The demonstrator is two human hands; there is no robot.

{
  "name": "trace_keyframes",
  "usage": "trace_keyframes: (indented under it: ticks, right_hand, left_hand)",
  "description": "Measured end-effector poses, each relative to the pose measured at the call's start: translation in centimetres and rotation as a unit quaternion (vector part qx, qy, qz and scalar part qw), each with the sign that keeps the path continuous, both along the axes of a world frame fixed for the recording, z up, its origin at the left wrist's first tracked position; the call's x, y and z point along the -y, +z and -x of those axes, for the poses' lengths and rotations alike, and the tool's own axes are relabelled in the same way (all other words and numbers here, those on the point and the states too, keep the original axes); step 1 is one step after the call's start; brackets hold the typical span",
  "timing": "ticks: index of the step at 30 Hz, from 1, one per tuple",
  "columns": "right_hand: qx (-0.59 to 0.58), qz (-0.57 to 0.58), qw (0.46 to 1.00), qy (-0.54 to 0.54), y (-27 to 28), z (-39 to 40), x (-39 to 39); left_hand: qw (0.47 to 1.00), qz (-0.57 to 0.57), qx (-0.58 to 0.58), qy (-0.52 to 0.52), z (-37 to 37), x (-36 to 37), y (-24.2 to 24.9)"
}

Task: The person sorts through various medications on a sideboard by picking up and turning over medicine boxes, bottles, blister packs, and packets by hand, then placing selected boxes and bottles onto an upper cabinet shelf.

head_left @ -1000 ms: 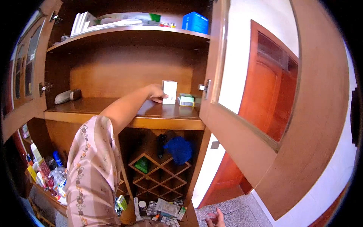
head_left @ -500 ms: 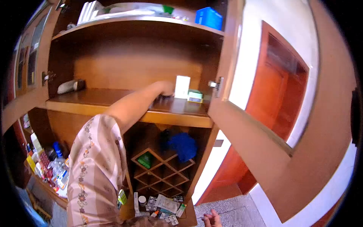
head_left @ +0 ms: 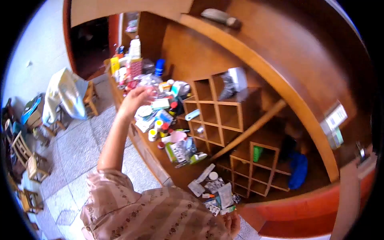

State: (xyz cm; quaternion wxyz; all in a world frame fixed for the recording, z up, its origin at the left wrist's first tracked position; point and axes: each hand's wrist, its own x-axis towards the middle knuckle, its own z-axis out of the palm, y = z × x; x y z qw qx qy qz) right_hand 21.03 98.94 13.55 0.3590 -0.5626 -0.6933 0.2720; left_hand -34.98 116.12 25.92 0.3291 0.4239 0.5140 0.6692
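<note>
My left hand [head_left: 138,100] reaches out over the cluttered cabinet counter, its fingers loosely stretched and somewhat blurred. No held thing shows clearly in it. Below and around it lie medicine packs, a pale green-and-white box [head_left: 161,104], a red-capped bottle [head_left: 165,127] and white bottles with yellow labels [head_left: 153,134]. Clear plastic is bunched close to the fingertips. My right hand [head_left: 233,224] hangs low, partly behind the sleeve, beside a smaller group of blister packs [head_left: 215,211] and a round white-lidded jar [head_left: 213,175]. Its visible fingers are loosely bent, with nothing seen in them.
Wooden lattice racks [head_left: 219,103] stand behind the counter, with a blue bundle [head_left: 298,170] at the right. The shelf above [head_left: 256,52] bears a white box [head_left: 335,117]. A cloth-draped chair [head_left: 64,94] and small wooden chairs [head_left: 37,166] stand on the tiled floor.
My view has swung left and tilted. My left hand has left the upper shelf beside the white box and is now above the cluttered counter. My right hand stays low.
</note>
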Motion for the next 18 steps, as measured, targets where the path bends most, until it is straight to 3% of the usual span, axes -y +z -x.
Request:
trace_keyframes:
  ticks: [2,4,6,7,8,10,11,14,15,18]
  right_hand:
    - [-0.018,0.044,0.998,0.043,0.8,0.6,-2.8]
    - [-0.018,0.071,0.995,0.071,0.7,1.6,-4.9]
    - [-0.021,0.113,0.990,0.077,-0.3,2.2,-7.0]
    - [-0.039,0.125,0.991,0.011,5.8,9.0,-6.0]
    - [-0.034,0.129,0.991,0.022,6.5,9.8,-6.5]
    - [0.193,0.127,0.971,0.054,7.7,11.3,-7.8]
    - [0.124,0.071,0.988,0.061,8.3,12.7,-7.6]
    - [0.146,0.022,0.982,0.114,6.0,11.2,-8.5]
    - [0.082,-0.032,0.987,0.135,5.4,11.4,-8.7]
    - [0.052,-0.007,0.986,0.155,3.8,12.0,-9.6]
  left_hand:
    - [0.952,0.150,-0.087,0.251,4.7,1.5,-11.5]
    - [0.944,0.155,0.171,0.235,4.9,4.6,-16.8]
    - [0.934,0.204,0.125,0.266,4.9,5.6,-22.4]
    - [0.933,0.212,0.128,0.262,4.6,5.9,-24.1]
    - [0.932,0.219,0.133,0.256,4.1,5.9,-25.0]
    - [0.934,0.211,0.175,0.230,3.5,5.5,-25.2]
    - [0.936,0.218,0.161,0.224,3.5,5.1,-25.1]
    - [0.935,0.219,0.145,0.238,3.8,3.6,-24.4]
    - [0.935,0.219,0.144,0.238,4.0,3.1,-24.3]
    - [0.950,0.194,0.101,0.223,4.0,1.7,-24.1]
